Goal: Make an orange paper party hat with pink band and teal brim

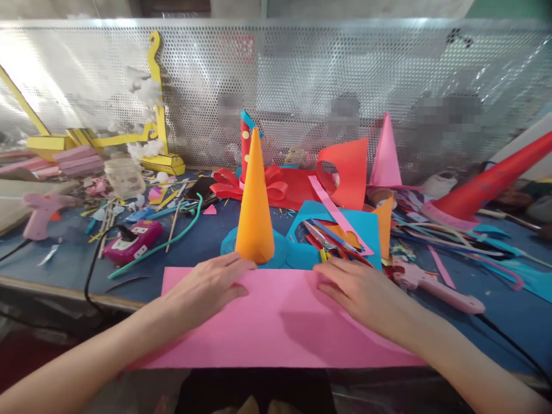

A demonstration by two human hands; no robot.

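A large plain pink sheet (276, 322), of paper or foam, lies in front of me and reaches out past the table's front edge. My left hand (219, 282) grips its far edge, with the fingers along the edge and the thumb on top. On the right side, my right hand (353, 287) holds the same far edge in a similar way; its fingertips are partly hidden. Just behind the sheet an orange cone (255, 207) stands upright on a round blue base (282, 248). Scissors (319, 237) lie close to my right fingertips.
Pink glue guns lie at the left (41, 215) and right (435, 284), with trailing cords. A magenta power socket (133, 241) sits left. Behind are red cut sheets (349, 172), a pink cone (387, 155), a red cone (495, 178), yellow stands (159, 109) and a perforated metal screen (293, 75).
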